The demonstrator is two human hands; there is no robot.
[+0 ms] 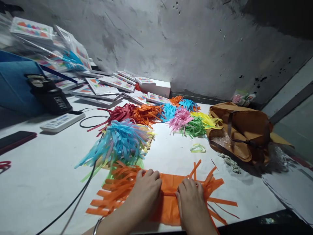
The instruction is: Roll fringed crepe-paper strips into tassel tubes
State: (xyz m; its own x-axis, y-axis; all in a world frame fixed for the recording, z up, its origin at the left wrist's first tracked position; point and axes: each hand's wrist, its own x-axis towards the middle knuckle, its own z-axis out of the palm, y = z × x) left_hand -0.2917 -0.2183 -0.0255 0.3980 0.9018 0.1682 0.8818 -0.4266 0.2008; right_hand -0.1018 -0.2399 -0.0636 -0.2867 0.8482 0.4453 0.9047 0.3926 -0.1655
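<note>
A sheet of orange tissue paper [168, 209], its two ends cut into long strips, lies at the front of the table. A narrow raised fold runs across its plain middle. My left hand [148, 186] is closed on that fold, its fingers curled over the paper. Close by on the right, my right hand [189, 195] also grips the fold with bent fingers. Both thumbs are partly hidden. Just beyond my left hand lies a pile of fringed tissue paper [119, 138], mostly light blue with some green and yellow.
More tassel bundles, such as the pink one [180, 119], lie farther back. A brown bag [239, 130] stands right. Flat printed boxes [105, 85], a black bottle [50, 94], a calculator [62, 121] and a phone [16, 140] are left. A black cable [83, 187] crosses the table.
</note>
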